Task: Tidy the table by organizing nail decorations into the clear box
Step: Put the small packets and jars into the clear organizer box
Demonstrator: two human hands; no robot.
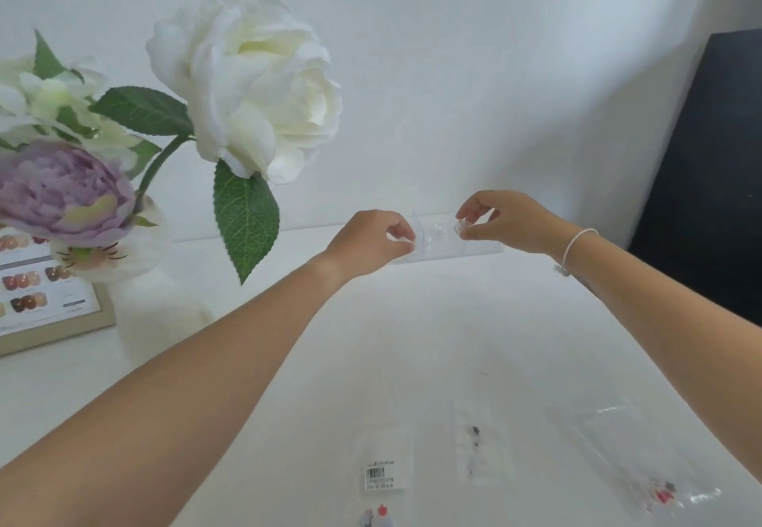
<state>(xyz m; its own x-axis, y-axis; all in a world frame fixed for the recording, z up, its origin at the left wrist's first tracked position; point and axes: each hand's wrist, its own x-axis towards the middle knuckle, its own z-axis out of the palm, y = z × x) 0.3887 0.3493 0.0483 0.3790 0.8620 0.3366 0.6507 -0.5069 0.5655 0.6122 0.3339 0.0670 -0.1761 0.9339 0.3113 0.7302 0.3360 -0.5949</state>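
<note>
A clear box with compartments stands at the far side of the white table, against the wall. My left hand pinches its left end, fingers closed on the clear wall. My right hand grips the box's right part, thumb and fingers closed on a clear edge or lid piece; which one I cannot tell. Near the table's front edge lie three clear bags of nail decorations: one with a barcode label, one with small dark pieces, one with red pieces.
A white vase with white and purple flowers stands at the left, its big white bloom hanging over the table. A framed nail colour chart lies behind it. A black panel stands at the right.
</note>
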